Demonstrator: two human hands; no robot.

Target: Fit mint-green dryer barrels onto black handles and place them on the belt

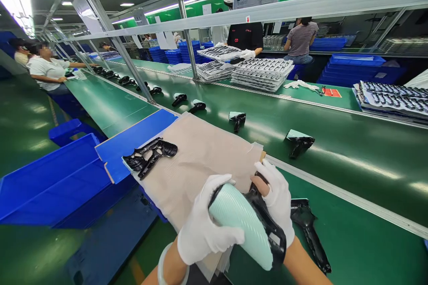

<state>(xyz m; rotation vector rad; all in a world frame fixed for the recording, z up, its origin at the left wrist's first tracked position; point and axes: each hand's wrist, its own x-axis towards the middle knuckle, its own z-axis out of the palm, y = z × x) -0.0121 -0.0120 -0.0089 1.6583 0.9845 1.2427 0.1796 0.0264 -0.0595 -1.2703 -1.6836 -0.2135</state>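
Both my hands wear white gloves and grip one black gun-shaped plastic housing (261,208), tilted, with pale green ribbed film over its wide part. Around the film-covered part curls my left hand (205,227), thumb lying on the film. My right hand (277,193) is closed around the black handle side, with a bare thumb showing; some of its fingers are hidden behind the part. Right of it, a similar black housing (308,227) lies on the green bench. Another black shell (150,156), showing its ribbed inside, rests on the beige paper sheets (207,144) at left.
Several film-covered housings (237,120) lie along the green conveyor (351,160). Under the paper sits a blue board (133,138), beside blue bins (53,182). Trays of black parts (262,73) are stacked beyond the belt. A metal rail (234,18) crosses overhead; co-workers (245,38) are across and left.
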